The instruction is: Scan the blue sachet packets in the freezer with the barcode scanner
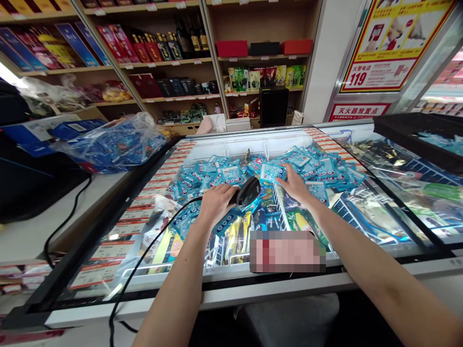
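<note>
While the left hand (216, 202) is closed round the grip of the barcode scanner (249, 191), whose head tilts toward the blue packet (270, 172) just beyond it, the right hand (294, 184) lies with fingers stretched out on that packet's right edge; whether a thumb pinches it from beneath I cannot tell; the packet sits on top of the heap of like packets (325, 166) in the open freezer (224, 289), near its middle. To do this well, I judge, the packet's printed face should turn flat toward the scanner head and be held steady, clear of its neighbours, so that only one code reads; the cable (144, 255) trails over the front rim, so it wants slack and must not snag.
</note>
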Motion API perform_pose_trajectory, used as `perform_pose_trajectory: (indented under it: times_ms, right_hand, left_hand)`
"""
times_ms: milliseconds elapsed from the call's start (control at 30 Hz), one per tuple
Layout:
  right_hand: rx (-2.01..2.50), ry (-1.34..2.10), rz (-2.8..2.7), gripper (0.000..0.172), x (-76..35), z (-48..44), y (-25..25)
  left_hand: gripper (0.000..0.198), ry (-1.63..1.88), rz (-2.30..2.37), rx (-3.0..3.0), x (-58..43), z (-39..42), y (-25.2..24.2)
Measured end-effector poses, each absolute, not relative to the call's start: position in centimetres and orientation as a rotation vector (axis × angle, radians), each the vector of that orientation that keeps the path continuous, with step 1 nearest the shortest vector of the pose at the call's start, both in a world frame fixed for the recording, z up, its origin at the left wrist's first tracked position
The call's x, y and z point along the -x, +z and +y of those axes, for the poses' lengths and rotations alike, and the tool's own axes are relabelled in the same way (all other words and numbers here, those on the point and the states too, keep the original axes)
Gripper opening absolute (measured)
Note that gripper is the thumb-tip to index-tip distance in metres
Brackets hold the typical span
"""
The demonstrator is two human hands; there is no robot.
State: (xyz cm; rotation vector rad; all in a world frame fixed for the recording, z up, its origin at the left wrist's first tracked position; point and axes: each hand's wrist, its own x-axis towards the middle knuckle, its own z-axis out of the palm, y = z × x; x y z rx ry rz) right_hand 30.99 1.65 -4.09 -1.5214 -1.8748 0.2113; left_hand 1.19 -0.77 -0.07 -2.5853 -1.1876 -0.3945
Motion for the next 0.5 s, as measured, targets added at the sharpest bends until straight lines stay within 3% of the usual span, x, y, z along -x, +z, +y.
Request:
perform_pose_trajectory:
  times_ms: [500]
  right_hand:
    - [1.526, 0.192, -1.873, 0.048, -30.96, 1.65, -4.13]
  left_hand:
    - [0.037, -0.366, -1.185, 2.557, -1.57, -1.06, 0.13]
